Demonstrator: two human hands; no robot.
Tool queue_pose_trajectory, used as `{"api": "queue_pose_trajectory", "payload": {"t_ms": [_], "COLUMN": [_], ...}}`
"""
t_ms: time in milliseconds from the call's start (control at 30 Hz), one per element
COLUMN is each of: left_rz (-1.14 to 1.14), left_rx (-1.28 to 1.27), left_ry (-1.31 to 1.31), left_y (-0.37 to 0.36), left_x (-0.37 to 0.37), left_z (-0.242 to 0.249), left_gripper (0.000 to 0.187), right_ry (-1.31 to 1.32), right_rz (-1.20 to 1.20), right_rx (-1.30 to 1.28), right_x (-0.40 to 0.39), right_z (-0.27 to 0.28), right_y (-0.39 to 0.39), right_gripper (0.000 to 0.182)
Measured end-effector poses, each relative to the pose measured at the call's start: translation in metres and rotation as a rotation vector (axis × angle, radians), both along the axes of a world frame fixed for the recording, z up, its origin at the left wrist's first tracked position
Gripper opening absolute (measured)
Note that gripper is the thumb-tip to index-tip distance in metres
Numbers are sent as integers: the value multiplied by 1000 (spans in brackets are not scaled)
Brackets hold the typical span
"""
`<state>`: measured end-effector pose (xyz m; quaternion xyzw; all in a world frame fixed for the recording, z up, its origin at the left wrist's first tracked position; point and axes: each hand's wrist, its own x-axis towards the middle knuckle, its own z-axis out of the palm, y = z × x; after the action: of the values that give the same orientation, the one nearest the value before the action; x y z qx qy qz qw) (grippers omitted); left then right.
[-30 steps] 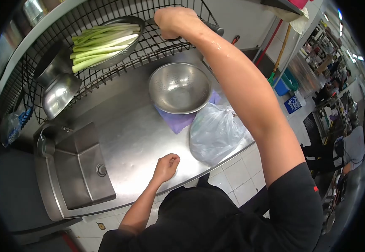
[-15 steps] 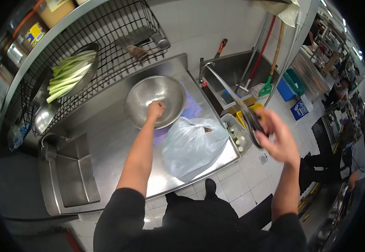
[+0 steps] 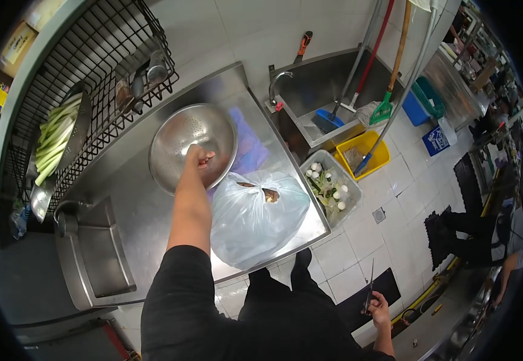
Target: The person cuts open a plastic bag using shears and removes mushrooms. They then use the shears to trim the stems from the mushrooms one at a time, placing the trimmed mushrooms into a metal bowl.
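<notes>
My left hand (image 3: 198, 157) is closed over the metal colander (image 3: 168, 141), which stands on the steel counter. What its fingers hold, if anything, is hidden. Down at the lower right, away from the counter, my right hand (image 3: 380, 310) grips what look like scissors (image 3: 370, 287), with thin blades pointing up and a dark handle. A pale, semi-transparent plastic bag (image 3: 258, 222) bulges at the counter's front right, close to the colander. Through a gap in its top, something brown (image 3: 270, 195) shows. A purple plastic sheet (image 3: 250, 144) lies partly under the colander.
Left of the work surface is a sink basin (image 3: 102, 253). Leeks (image 3: 57, 144) rest in a pan on the wire rack (image 3: 102, 57). Beside the counter's right edge are a bin of vegetable scraps (image 3: 352, 201) and a yellow bucket (image 3: 382, 157). Another person (image 3: 517, 231) stands at far right.
My right hand has swung down with the scissors, from beside the counter to the lower right. My left hand remains closed over the colander. The view has shifted, and the bag's top gap shows more.
</notes>
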<state>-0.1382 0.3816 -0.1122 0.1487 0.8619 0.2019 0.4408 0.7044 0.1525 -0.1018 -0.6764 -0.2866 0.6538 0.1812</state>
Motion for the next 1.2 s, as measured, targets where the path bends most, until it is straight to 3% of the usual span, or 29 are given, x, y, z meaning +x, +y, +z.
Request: {"api": "queue_pose_trajectory", "payload": {"t_ms": [67,133,200,267,333,400,433,500,600,700,800,833,900,1000,1133,1200], "left_rz": [22,43,21,21,21,-297,-296,-654,-646,-786,-761,-767,-353,-284,-528,-640], "left_rx": [3,2,192,307,426,502,510,457,305,304,490,492,568,553,361,230], "left_ry": [-53,-106,-15,43,100,234,235,536,350,484,372,371,180,187,413,648], "left_y": [-3,-10,-13,-18,-19,-11,-12,-14,-9,-10,-4,-5,-12,-14,-12,-11], "left_x": [0,0,-3,4,-4,-25,-16,10,11,13,-15,-10,-11,-11,8,12], "left_z": [19,38,56,61,44,-12,-4,7,15,15,-13,1,24,37,22,10], "left_gripper": [30,24,17,13,10,6,6,10,6,3,3,3,9,16,19,22], "right_ry": [23,216,255,452,474,491,485,478,458,453,444,442,426,408,385,373], "right_rz": [-1,-38,-34,-37,0,45,70,103,109,29,-44,-60,-80,-93,-50,-31], "right_rx": [-7,83,95,151,160,176,186,203,218,219,244,252,243,228,210,211], "right_x": [-8,-26,-54,-82,-106,-127,-139,-160,-171,-182,-183,-181,-179,-180,-184,-187], "right_z": [-4,2,15,27,31,35,37,46,50,53,44,42,39,33,30,33], "right_y": [10,25,45,64,80,90,93,97,87,71,57,52,46,44,54,61], "right_gripper": [66,66,67,72,69,66,66,65,67,63,61,60,59,58,57,57]}}
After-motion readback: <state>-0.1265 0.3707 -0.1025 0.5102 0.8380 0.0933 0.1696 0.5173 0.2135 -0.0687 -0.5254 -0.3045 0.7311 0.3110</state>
